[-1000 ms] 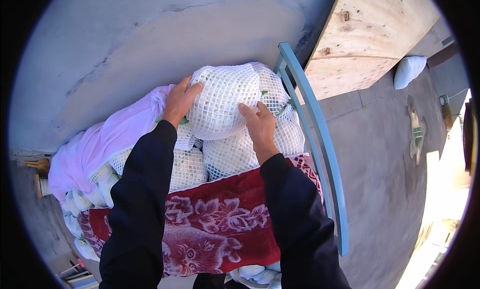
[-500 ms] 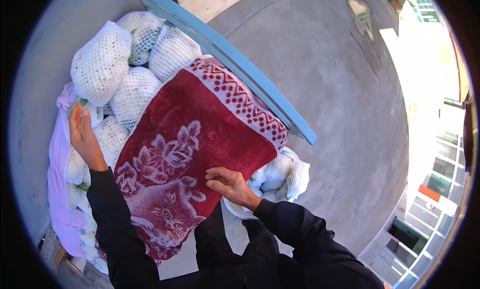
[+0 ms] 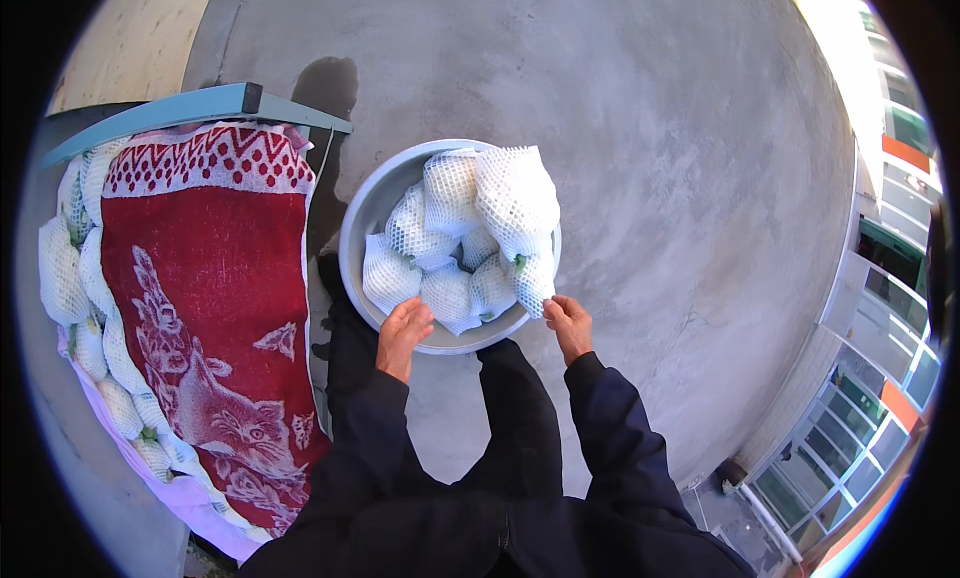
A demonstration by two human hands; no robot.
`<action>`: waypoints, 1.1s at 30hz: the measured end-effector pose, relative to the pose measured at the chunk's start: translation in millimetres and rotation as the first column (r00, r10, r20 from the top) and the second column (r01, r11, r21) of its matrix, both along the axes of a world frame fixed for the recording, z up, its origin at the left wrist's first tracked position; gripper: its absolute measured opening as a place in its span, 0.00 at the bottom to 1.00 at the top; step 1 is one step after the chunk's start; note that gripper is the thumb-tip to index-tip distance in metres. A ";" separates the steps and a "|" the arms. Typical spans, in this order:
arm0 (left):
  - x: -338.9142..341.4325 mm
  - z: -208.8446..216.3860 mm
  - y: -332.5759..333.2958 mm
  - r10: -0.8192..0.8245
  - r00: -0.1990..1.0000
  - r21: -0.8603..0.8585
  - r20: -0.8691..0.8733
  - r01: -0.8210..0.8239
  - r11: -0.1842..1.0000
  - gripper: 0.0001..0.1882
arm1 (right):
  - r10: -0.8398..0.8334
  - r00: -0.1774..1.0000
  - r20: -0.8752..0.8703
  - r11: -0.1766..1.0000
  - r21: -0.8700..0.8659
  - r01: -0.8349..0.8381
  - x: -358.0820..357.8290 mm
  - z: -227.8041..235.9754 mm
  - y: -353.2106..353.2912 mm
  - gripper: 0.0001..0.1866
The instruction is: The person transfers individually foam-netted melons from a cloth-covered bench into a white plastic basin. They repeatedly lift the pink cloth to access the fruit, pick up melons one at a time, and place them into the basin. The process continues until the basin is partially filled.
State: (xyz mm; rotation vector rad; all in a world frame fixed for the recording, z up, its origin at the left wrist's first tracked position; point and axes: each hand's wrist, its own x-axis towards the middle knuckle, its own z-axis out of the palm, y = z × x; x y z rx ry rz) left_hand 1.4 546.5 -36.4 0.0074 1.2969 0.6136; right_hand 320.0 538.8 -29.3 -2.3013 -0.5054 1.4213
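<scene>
A round metal basin point(image 3: 352, 224) stands on the ground in front of my feet. Several pieces of produce in white foam netting point(image 3: 452, 190) fill it, with bits of green showing at some ends; their kind is hidden by the nets. My left hand point(image 3: 403, 336) is at the basin's near left rim, fingers extended and nothing in it. At the near right rim, my right hand point(image 3: 571, 328) has its fingertips by the end of a netted piece point(image 3: 536, 278). Its fingers are loosely bent and apart, without a visible grip.
On the left, a red patterned towel point(image 3: 230, 278) covers part of a heap of netted produce point(image 3: 118, 338). A blue rail point(image 3: 190, 108) runs along its far end, and a lilac cloth point(image 3: 175, 493) edges it. Concrete floor point(image 3: 680, 198) spreads right.
My view has turned from the towel-covered heap to the basin on the right. My left hand has left the heap, and both hands are now at the basin's near rim.
</scene>
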 end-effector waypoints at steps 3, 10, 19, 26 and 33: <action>50.1 -66.4 27.6 -0.019 1.000 -0.037 0.021 0.020 0.999 0.49 | -0.048 0.997 0.059 0.999 0.016 0.047 56.3 -62.1 12.9 0.24; 133.6 -167.1 105.3 -0.116 0.993 0.018 -0.026 0.116 0.993 0.60 | 0.003 0.990 0.140 1.000 0.005 -0.004 133.7 -149.9 10.2 0.25; 189.6 -189.9 113.9 0.066 0.991 0.056 0.121 -0.073 0.996 0.49 | -0.142 0.990 -0.007 0.984 0.106 0.142 119.4 -181.1 57.9 0.25; 200.6 -204.4 112.2 0.245 0.946 0.147 0.211 -0.278 0.949 0.45 | -0.142 0.979 -0.143 0.964 0.204 0.170 91.5 -198.3 117.7 0.27; 202.4 -178.8 111.3 0.305 0.929 0.192 0.211 -0.346 0.919 0.44 | -0.091 0.982 -0.164 0.966 0.224 0.127 85.6 -178.7 116.0 0.29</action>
